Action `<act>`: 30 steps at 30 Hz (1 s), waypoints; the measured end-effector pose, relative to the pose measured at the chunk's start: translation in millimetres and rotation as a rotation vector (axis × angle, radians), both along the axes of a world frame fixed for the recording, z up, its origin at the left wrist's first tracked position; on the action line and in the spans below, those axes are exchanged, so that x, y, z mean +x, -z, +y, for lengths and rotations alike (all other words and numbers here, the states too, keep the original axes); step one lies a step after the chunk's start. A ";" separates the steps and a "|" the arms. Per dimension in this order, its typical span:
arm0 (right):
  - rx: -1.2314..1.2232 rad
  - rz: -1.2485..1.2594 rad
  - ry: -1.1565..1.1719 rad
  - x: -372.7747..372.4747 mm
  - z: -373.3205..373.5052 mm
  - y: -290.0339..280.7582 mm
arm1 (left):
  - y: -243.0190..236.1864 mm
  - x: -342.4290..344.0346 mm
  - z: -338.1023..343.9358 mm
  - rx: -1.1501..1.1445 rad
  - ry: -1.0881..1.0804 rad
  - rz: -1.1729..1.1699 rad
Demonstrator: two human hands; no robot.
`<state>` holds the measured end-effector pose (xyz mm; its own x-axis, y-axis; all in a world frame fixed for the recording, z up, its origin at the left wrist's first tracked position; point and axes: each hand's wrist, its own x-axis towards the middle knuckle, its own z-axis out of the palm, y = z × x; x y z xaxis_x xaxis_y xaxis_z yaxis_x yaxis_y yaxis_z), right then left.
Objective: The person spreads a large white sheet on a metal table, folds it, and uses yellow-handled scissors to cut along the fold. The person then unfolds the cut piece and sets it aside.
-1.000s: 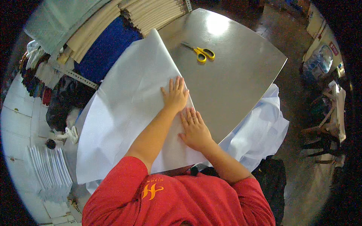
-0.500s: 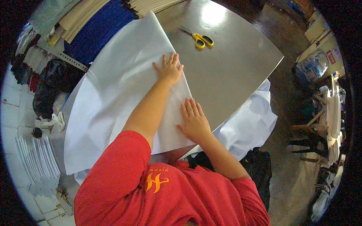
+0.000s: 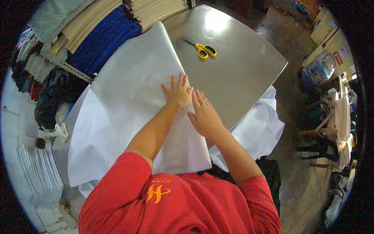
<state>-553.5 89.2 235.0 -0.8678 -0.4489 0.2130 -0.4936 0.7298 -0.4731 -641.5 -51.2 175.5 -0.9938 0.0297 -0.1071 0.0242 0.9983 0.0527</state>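
White fabric (image 3: 128,93) lies folded over the left part of a grey-topped table (image 3: 237,58), its straight folded edge slanting down from the far side toward me. My left hand (image 3: 177,93) rests flat on the fabric near that edge, fingers spread. Close beside it, my right hand (image 3: 204,115) lies along the edge with its fingers stretched out, partly over the bare tabletop. Neither hand grips anything. Beyond them on the tabletop lie scissors (image 3: 201,49) with yellow handles, their blades pointing to the far left.
More white fabric (image 3: 257,124) hangs off the table's right side. Blue cloth (image 3: 105,43) and cream stacks (image 3: 157,11) fill a shelf at the far left. A white stack (image 3: 41,171) stands lower left. A wooden rack (image 3: 343,117) is at the right.
My right hand has slid away from me along the fabric edge, up to the left hand. My left hand sits slightly lower in view. The fabric's near end has shifted toward me.
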 end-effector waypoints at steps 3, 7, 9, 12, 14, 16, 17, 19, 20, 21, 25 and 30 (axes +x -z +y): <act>0.103 -0.027 0.133 -13.0 -31.6 32.6 | -3.5 10.2 -6.6 0.117 0.046 -0.062; 0.261 -0.033 0.108 -2.4 -36.4 57.3 | -3.6 -0.8 -21.8 0.098 0.069 -0.002; 0.266 -0.056 0.112 1.4 -35.6 57.2 | 1.6 -7.2 -23.5 0.015 0.095 0.112; 0.269 -0.081 0.118 -0.8 -36.4 52.2 | 10.8 -28.9 -20.3 -0.038 0.126 0.258; 0.288 -0.126 0.105 -3.0 -38.3 50.1 | 15.5 -48.1 -18.1 0.006 0.067 0.259; 0.272 -0.114 0.109 -3.9 -39.4 49.7 | 18.2 -69.1 -18.0 0.018 0.039 0.255; 0.279 -0.125 0.113 -3.4 -39.3 50.1 | 18.9 -79.9 -19.0 0.009 0.019 0.248; 0.293 -0.124 0.115 -3.9 -39.2 50.1 | 19.2 -101.1 -19.7 0.021 -0.001 0.256; 0.279 -0.113 0.118 -4.0 -39.0 49.8 | 19.3 -110.6 -20.0 0.023 -0.014 0.237; 0.291 -0.126 0.120 -4.8 -39.0 49.2 | 19.4 -119.6 -20.1 0.020 -0.030 0.256; 0.272 -0.161 0.120 -8.6 -39.7 44.9 | 19.6 -152.4 -22.4 0.026 -0.090 0.255; 0.287 -0.212 0.107 -12.8 -39.9 44.2 | 18.1 -196.9 -28.6 0.025 -0.168 0.245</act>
